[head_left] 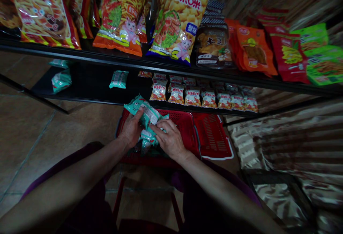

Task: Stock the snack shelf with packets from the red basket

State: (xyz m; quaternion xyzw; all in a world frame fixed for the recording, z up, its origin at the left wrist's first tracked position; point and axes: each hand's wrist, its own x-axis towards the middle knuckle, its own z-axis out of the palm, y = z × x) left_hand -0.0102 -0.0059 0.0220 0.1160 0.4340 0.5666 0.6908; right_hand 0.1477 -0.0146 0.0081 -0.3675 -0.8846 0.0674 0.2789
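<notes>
Above a red basket (pixel 184 127), my left hand (pixel 132 128) is closed on a teal snack bag (pixel 146 111), its thumb lying across the wrapper. My right hand (pixel 170 137) has its fingers bent round another teal packet (pixel 162 120), close to the first one. More teal packets (pixel 147 137) lie in the basket under my hands. On the lower black shelf (pixel 91 87), a teal packet (pixel 118 79) lies alone, and others (pixel 61 80) are at its left end. Small orange and white packets (pixel 192 96) stand in rows on its right part.
The upper shelf (pixel 115 60) carries large snack bags (pixel 120 16), a potato snack box (pixel 214 44), and orange, red and green packets. A second red basket (pixel 215 137) sits at the right, near draped striped fabric (pixel 289 144).
</notes>
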